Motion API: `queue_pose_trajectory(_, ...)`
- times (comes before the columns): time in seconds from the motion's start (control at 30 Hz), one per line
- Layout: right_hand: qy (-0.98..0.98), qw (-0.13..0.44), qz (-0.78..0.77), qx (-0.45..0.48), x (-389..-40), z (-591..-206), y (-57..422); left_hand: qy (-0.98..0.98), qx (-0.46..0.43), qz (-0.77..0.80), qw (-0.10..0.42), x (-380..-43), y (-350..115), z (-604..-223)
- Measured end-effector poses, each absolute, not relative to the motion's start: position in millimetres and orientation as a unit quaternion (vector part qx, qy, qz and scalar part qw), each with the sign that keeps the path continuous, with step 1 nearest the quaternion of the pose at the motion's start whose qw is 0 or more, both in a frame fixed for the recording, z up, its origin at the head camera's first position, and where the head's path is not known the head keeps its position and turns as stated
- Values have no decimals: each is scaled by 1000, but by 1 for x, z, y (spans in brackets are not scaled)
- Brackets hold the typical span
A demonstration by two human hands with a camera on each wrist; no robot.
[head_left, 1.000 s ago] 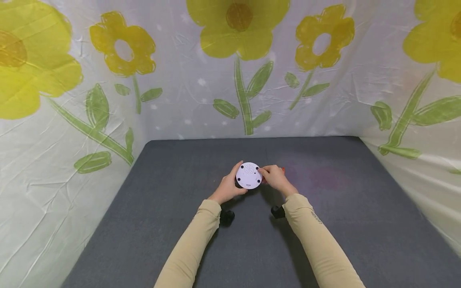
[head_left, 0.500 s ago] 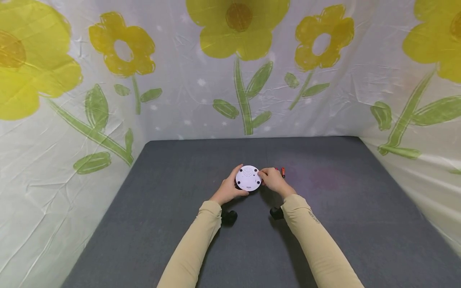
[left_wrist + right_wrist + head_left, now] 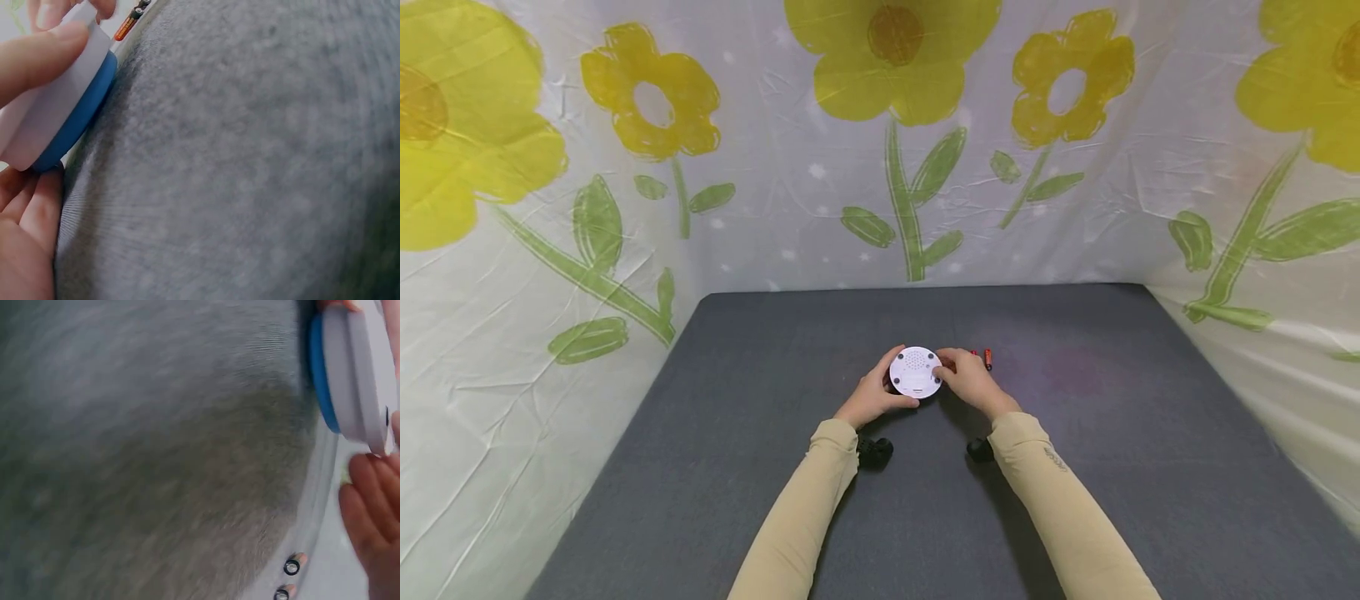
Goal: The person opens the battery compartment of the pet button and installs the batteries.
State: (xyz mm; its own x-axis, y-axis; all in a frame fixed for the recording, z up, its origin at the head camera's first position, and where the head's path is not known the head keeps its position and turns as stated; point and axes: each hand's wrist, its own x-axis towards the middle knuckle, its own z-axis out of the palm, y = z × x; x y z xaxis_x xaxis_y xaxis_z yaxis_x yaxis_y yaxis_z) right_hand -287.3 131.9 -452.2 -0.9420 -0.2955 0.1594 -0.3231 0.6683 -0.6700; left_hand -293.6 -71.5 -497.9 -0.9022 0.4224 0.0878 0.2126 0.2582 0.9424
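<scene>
A round white device (image 3: 914, 374) is held bottom side up, showing a patch of small holes and several dark feet. Its lower side carries a blue band (image 3: 84, 115) in the left wrist view. My left hand (image 3: 872, 395) grips it from the left, thumb on the near rim and fingers round the far side. On the right edge, my right hand (image 3: 973, 384) pinches the device, its thumb on the white face and its fingers by the rim. Two red and black batteries (image 3: 988, 359) lie just beyond the right hand, one mostly hidden by it.
A dark grey table (image 3: 760, 350) spreads under the hands. White curtains (image 3: 760, 250) printed with yellow flowers stand at the back and sides. Black wrist mounts (image 3: 876, 452) hang under both forearms.
The device has come slightly nearer to me and a little lower. My right thumb has shifted down the white face, and the batteries behind the right hand have come into sight.
</scene>
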Motion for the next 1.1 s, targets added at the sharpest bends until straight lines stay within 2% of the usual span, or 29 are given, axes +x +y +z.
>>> queue_pose_trajectory(0.4,-897,150,205,363,-272,-451,133,782,188,585,104,-295,-73,-498)
queue_pose_trajectory(0.67,-877,163,167,420,-272,-453,128,777,190,592,99,-293,-73,-497)
queue_pose_trajectory(0.87,-877,177,132,428,-274,-454,126,780,191,590,89,-293,-73,-499)
queue_pose_trajectory(1.1,-878,194,101,425,-274,-454,122,779,176,592,104,-290,-72,-490)
